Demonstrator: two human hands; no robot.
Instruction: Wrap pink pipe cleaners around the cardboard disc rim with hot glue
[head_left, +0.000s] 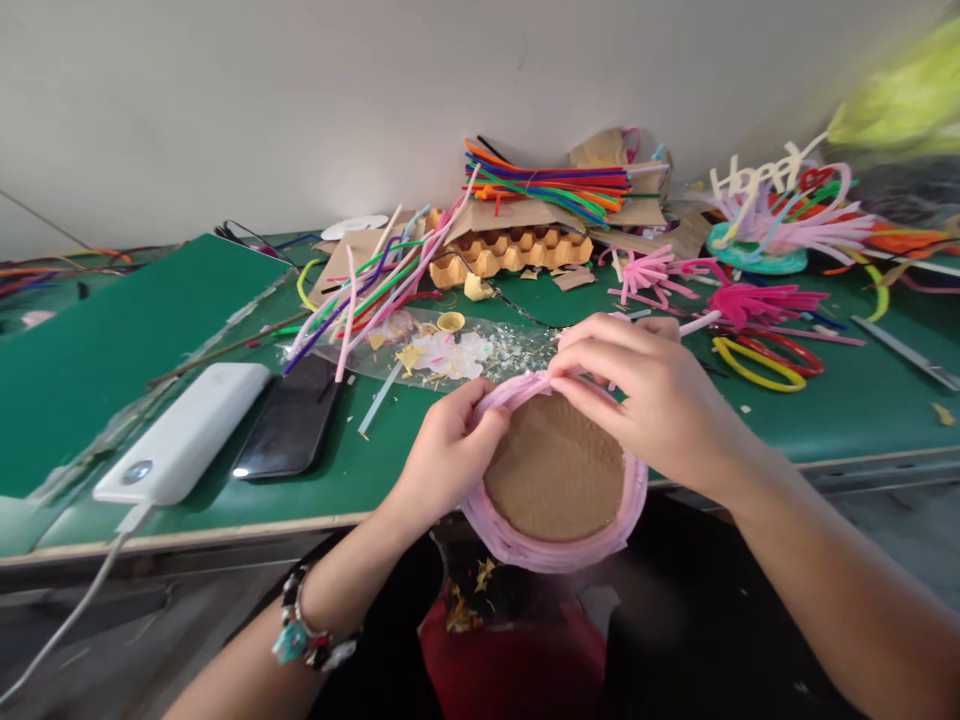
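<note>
A round brown cardboard disc (559,470) with a thick rim of pink pipe cleaners (517,550) is held up at the table's near edge, over my lap. My left hand (457,440) grips its upper left side, thumb on the front of the rim and fingers behind. At the top of the rim, my right hand (626,385) pinches the pink strands between thumb and forefinger. Its other fingers curl above, partly hiding the disc's upper right edge.
The green table (390,480) carries a white power bank (187,430), a dark phone (292,420), an egg carton (510,255), a bundle of coloured pipe cleaners (547,185), pink pipe-cleaner flowers (757,300) and a yellow loop (757,365). Scraps lie scattered behind my hands.
</note>
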